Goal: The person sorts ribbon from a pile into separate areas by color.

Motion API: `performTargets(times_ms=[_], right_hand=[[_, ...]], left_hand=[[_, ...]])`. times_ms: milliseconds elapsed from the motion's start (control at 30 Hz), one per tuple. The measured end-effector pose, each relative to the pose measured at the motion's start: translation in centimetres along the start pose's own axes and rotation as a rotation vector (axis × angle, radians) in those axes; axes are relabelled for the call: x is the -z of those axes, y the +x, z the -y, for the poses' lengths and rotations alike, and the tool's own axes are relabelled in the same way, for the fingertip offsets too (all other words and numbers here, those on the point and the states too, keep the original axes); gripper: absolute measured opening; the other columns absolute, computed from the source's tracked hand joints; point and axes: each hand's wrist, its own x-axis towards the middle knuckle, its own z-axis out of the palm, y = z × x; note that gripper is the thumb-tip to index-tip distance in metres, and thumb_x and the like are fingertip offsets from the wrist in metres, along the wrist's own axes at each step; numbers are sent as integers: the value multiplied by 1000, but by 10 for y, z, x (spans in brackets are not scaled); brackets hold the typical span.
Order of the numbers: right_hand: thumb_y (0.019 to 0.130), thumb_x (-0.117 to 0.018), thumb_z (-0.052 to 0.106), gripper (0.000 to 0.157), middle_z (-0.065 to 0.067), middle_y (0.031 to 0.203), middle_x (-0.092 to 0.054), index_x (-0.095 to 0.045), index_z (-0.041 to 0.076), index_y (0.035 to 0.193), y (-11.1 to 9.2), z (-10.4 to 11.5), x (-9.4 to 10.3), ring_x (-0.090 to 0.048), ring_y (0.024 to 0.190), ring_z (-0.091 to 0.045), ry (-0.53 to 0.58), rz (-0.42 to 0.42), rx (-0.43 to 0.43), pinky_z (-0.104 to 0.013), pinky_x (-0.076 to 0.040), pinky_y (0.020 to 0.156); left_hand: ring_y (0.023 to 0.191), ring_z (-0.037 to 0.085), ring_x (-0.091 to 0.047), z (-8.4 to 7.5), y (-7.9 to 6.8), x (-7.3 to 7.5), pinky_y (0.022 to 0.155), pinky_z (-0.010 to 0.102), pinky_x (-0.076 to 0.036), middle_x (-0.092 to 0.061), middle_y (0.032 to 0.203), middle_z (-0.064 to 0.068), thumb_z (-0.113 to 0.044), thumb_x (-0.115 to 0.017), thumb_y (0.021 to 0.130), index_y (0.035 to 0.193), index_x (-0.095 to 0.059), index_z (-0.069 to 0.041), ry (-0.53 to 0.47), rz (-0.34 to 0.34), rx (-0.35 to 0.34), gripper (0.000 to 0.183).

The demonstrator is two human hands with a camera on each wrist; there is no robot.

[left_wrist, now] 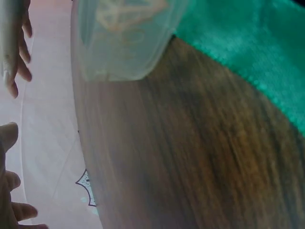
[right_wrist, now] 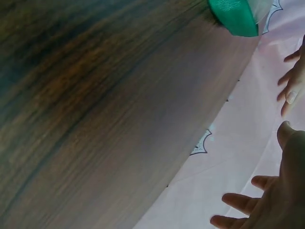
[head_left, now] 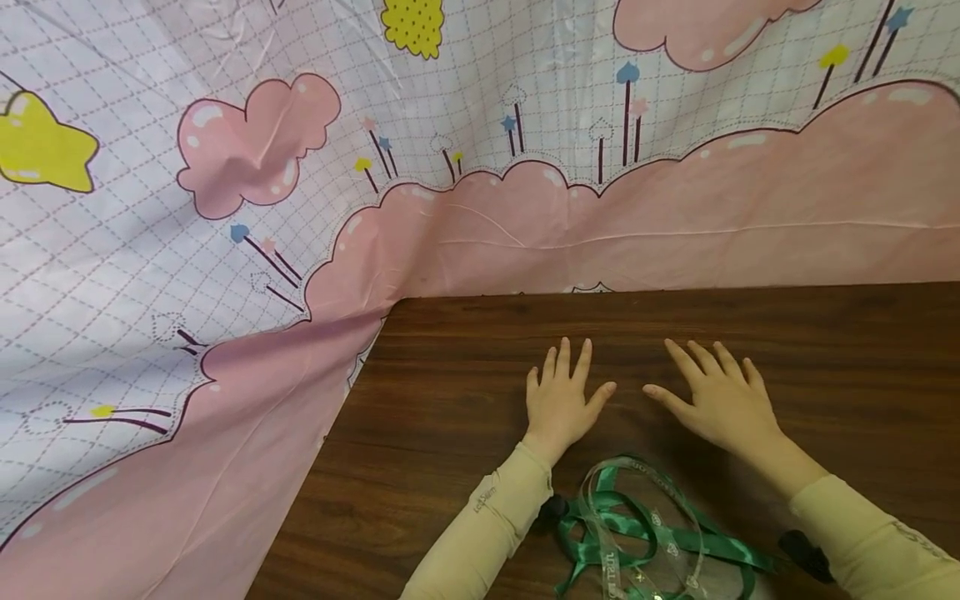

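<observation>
Both hands hold nothing: left hand (head_left: 561, 408) and right hand (head_left: 723, 408) over the table (head_left: 450, 400), fingers straight, spread. Can't tell if they touch it. Green ribbon (head_left: 630, 525), satiny, lies in loose loops on the table between the forearms, near the wrists. Clear ribbon (head_left: 610, 571), see-through, printed lettering, loops over it. Table: dark wood grain. Creased, printed sheet (head_left: 480, 217) behind.
</observation>
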Motion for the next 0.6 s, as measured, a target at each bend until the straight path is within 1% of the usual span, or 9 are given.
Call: performTargets(times_ms=[67, 133, 233, 300, 400, 500, 600], right_hand=[[77, -33, 72, 82, -21, 137, -33, -12, 25, 141, -2, 3, 4, -25, 122, -48, -2, -9, 8, -69, -16, 91], [77, -33, 72, 83, -23, 131, -39, -16, 23, 141, -4, 5, 7, -33, 115, -49, -13, -13, 24, -68, -27, 84], [76, -35, 72, 84, -23, 122, -47, -24, 17, 139, -7, 9, 11, -44, 104, -47, -8, -17, 44, -62, -39, 70], [76, -37, 71, 83, -23, 116, -51, -31, 12, 135, -10, 11, 14, -50, 97, -46, 2, -26, 57, -56, -43, 62], [76, -39, 70, 80, -21, 110, -56, -41, 9, 128, -14, 15, 18, -54, 90, -43, 29, -39, 62, -50, -44, 56], [77, -40, 68, 76, -18, 106, -59, -45, 9, 124, -18, 20, 20, -56, 88, -39, 51, -47, 64, -46, -45, 53], [78, -42, 66, 72, -16, 102, -62, -46, 10, 123, -22, 25, 22, -58, 84, -35, 64, -60, 79, -41, -45, 50]], left_hand=[[131, 20, -30, -1, -2, 2, 100, 45, -32, -24, 145, 0, -68, -16, 83, 140, 1, -34, 9, -18, -11, 68], [124, 18, -40, -2, -4, 5, 95, 42, -37, -34, 141, 0, -68, -17, 83, 140, -4, -33, 27, -33, -25, 69], [112, 16, -50, -3, -9, 11, 90, 38, -40, -46, 131, -2, -67, -20, 83, 141, -15, -29, 52, -55, -54, 69], [106, 16, -54, -5, -12, 16, 88, 37, -41, -51, 125, -3, -66, -23, 83, 139, -21, -27, 55, -70, -76, 68], [99, 15, -57, -6, -18, 21, 85, 35, -42, -57, 117, -5, -64, -27, 84, 136, -30, -26, 54, -93, -105, 65], [95, 14, -58, -7, -22, 25, 85, 34, -43, -60, 111, -6, -61, -31, 85, 133, -36, -25, 45, -111, -126, 60], [93, 13, -59, -8, -26, 31, 84, 34, -43, -62, 109, -6, -59, -35, 86, 131, -40, -25, 30, -123, -141, 56]])
